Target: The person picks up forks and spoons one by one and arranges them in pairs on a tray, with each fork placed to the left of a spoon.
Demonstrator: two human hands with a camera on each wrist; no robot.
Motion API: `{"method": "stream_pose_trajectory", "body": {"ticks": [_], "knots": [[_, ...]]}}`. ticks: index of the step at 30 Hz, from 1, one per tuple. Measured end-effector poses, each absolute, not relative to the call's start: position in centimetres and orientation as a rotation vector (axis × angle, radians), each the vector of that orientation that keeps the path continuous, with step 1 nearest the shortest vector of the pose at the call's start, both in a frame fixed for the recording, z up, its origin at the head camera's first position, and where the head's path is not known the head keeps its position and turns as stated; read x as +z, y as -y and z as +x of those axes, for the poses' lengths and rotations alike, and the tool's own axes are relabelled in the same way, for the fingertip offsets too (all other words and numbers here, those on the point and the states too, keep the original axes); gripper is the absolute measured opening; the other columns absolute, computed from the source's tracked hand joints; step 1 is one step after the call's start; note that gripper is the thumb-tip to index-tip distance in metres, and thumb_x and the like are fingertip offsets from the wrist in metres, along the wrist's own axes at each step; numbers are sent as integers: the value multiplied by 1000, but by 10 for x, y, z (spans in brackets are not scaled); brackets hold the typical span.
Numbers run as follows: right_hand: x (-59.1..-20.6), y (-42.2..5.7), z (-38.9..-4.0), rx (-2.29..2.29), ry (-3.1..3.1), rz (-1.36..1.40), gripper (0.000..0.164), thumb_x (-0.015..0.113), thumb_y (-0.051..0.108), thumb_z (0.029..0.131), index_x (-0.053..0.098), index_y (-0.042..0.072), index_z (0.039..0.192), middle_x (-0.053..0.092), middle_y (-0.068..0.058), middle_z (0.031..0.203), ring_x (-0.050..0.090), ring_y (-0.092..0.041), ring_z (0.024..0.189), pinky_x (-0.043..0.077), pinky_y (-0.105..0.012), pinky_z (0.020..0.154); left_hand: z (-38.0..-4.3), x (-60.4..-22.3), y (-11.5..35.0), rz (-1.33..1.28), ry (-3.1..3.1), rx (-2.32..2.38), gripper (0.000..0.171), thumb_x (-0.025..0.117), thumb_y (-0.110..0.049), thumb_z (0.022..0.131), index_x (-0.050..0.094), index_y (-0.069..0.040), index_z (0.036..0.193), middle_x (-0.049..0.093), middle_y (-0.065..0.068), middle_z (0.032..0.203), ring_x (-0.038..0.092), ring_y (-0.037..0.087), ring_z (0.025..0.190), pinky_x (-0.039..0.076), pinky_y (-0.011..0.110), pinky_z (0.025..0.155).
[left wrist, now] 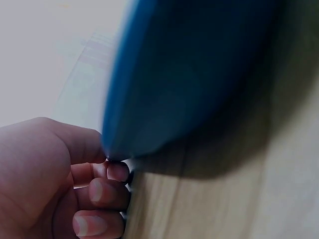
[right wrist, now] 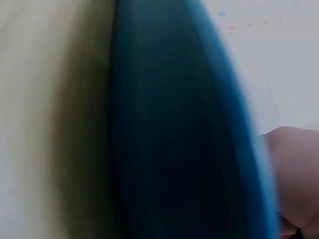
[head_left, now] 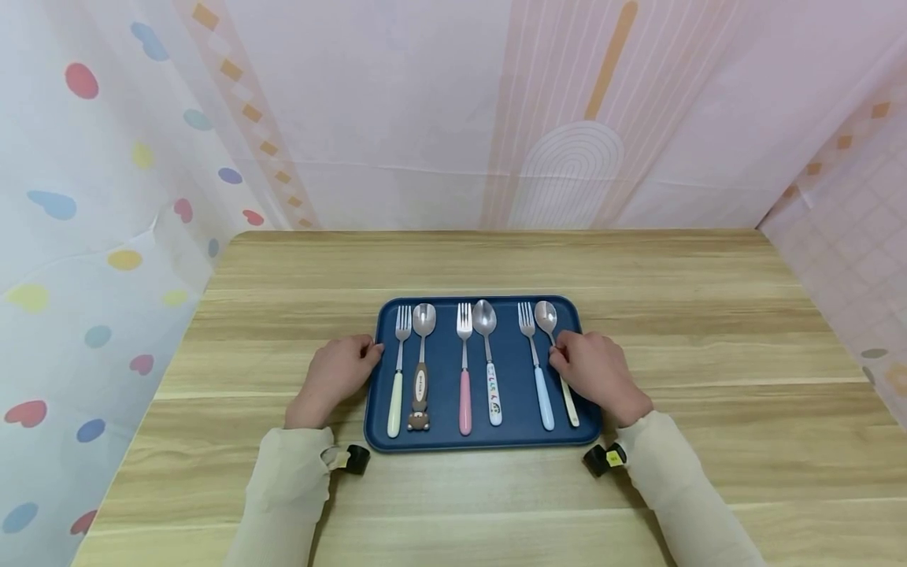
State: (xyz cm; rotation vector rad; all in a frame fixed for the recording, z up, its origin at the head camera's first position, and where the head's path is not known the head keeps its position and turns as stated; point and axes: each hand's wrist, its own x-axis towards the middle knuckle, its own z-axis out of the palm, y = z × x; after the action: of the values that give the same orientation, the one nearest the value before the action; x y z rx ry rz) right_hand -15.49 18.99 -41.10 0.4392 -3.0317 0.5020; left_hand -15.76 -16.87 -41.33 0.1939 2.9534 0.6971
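A dark blue tray (head_left: pixel 443 354) lies on the table in the head view. My left hand (head_left: pixel 337 370) pinches its left rim between thumb and curled fingers, as the left wrist view also shows. At the opposite side, my right hand (head_left: pixel 597 368) holds the right rim, its fingers mostly hidden behind the tray's edge in the right wrist view. Three fork-and-spoon pairs rest on the tray: a cream-handled fork (head_left: pixel 395 403) with a brown bear spoon (head_left: pixel 420 386), a pink-handled fork (head_left: pixel 464 402) with a white patterned spoon (head_left: pixel 494 398), and a light-blue-handled fork (head_left: pixel 543 398) with a cream-handled spoon (head_left: pixel 570 403).
The wood-grain table (head_left: pixel 708 331) extends around the tray on every side. Behind its far edge hangs a pale pink patterned curtain (head_left: pixel 397 118), and a white one with coloured dots (head_left: pixel 78 197) borders the left. Black wrist cameras sit close by the tray's front corners.
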Motion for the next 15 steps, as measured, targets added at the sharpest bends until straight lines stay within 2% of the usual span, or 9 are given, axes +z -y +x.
{"method": "stream_pose_trajectory", "body": {"ticks": [15], "knots": [[-412, -184, -154, 428, 3052, 413, 28, 53, 23, 90, 46, 15, 63, 40, 1, 51, 41, -15, 44, 33, -28, 39, -157, -413, 168, 182, -2949, 709, 34, 48, -25, 94, 45, -10, 63, 41, 1, 51, 42, 17, 45, 31, 28, 45]]}}
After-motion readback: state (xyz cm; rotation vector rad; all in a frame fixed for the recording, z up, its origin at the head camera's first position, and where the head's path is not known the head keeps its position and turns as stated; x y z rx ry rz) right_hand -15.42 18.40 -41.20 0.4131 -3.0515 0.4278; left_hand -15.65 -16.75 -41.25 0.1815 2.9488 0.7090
